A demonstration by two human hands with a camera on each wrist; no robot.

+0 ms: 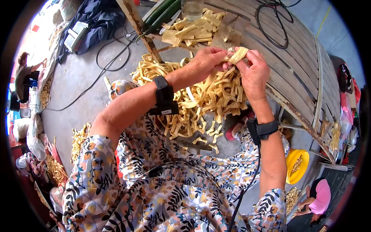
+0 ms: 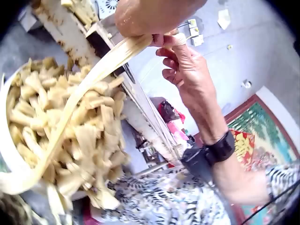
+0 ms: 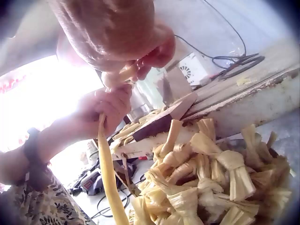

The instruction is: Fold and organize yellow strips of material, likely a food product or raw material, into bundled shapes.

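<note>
From my remote post I am holding a pale yellow strip (image 1: 239, 55) in both hands, above the desk's edge. My left hand (image 1: 210, 60) is closing round it, its long end hanging below; my right hand (image 1: 256, 73) is pinching the folded part. Knotted pieces (image 1: 226, 94) are lying heaped below, beside the slatted desk (image 1: 290, 71).
</note>
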